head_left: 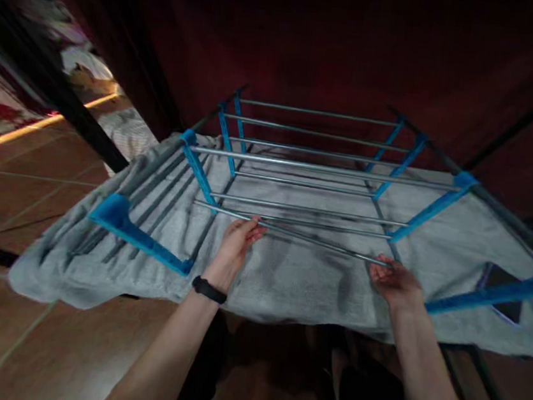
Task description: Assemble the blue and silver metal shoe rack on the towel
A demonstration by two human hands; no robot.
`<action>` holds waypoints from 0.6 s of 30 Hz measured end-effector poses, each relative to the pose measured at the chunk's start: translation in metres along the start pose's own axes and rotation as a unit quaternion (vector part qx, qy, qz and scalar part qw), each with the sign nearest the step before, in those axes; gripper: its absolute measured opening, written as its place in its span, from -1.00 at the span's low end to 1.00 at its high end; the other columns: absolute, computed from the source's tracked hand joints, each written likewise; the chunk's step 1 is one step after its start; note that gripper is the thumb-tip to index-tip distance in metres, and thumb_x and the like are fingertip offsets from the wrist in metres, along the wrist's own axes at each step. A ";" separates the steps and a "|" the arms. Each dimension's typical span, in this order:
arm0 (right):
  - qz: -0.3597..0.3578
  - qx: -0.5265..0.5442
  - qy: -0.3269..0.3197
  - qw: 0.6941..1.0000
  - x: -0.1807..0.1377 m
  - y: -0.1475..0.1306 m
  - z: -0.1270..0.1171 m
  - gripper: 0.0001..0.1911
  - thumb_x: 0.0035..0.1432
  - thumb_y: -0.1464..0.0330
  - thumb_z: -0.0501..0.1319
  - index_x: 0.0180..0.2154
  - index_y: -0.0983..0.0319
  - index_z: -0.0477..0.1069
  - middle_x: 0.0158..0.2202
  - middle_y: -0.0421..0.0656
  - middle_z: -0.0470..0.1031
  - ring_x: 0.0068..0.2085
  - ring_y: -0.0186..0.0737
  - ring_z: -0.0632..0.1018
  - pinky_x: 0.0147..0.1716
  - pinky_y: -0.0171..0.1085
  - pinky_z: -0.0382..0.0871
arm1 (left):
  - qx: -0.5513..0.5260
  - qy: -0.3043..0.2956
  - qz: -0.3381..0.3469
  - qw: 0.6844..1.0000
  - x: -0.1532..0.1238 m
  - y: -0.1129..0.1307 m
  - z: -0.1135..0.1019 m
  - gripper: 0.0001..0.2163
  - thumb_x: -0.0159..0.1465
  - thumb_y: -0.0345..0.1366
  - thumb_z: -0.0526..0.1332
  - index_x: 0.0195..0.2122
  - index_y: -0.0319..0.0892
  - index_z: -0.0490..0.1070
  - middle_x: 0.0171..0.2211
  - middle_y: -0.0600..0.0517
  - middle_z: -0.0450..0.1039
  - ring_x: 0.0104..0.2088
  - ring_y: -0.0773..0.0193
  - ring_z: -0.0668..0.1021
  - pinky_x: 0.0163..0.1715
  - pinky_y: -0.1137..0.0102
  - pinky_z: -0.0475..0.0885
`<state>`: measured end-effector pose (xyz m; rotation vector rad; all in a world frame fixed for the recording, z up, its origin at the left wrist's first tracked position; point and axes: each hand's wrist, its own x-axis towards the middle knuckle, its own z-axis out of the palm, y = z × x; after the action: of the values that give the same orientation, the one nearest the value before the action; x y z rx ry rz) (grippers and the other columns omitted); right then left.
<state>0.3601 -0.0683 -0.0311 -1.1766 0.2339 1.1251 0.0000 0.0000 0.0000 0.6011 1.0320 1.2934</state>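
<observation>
A loose thin metal rod (310,238) lies across both my hands, slanting down to the right. My left hand (238,238), with a dark band on its wrist, pinches the rod left of its middle. Near the rod's right end, the fingers of my right hand (393,280) close round it. Behind them stands a rack frame with blue plastic brackets (431,217) and metal rods (318,167) running between its two sides. The front left bracket (140,237) and front right bracket (501,291) have no rod joining them.
A grey cloth (281,279) covers the surface under the rack. On its right side lies a dark phone (506,293), partly behind the blue bracket. Dark red fabric (322,52) hangs at the back. Brown floor tiles (60,356) show at the left.
</observation>
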 end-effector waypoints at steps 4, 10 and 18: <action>0.004 0.000 0.000 1.000 0.001 0.000 0.000 -0.75 0.15 0.60 -0.05 -0.40 0.24 0.33 -0.47 -0.22 0.43 -0.49 -0.39 0.51 -0.49 -0.35 0.53 | -0.005 0.004 0.004 1.000 0.001 -0.001 0.000 -0.73 -0.05 -0.26 0.48 -0.42 -0.25 0.45 -0.46 0.03 0.53 -0.41 0.30 0.61 -0.37 0.46 0.45; -0.002 -0.031 0.010 0.999 0.003 0.001 0.001 -0.77 0.17 0.59 -0.01 -0.41 0.23 0.33 -0.38 -0.20 0.48 -0.40 -0.36 0.55 -0.47 -0.33 0.54 | -0.009 0.005 0.004 1.000 0.001 0.000 -0.001 -0.73 -0.05 -0.27 0.48 -0.43 -0.25 0.44 -0.48 0.04 0.52 -0.42 0.31 0.60 -0.41 0.48 0.43; 0.002 -0.028 0.009 1.000 0.003 0.000 0.001 -0.78 0.18 0.59 0.00 -0.40 0.24 0.33 -0.39 -0.21 0.47 -0.39 -0.36 0.55 -0.46 -0.32 0.54 | -0.004 0.004 0.009 1.000 0.001 -0.001 -0.001 -0.72 -0.04 -0.26 0.48 -0.42 -0.25 0.44 -0.49 0.04 0.51 -0.42 0.31 0.60 -0.42 0.50 0.44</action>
<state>0.3614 -0.0657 -0.0330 -1.2371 0.2193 1.1316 -0.0004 0.0010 -0.0018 0.6006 1.0300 1.3164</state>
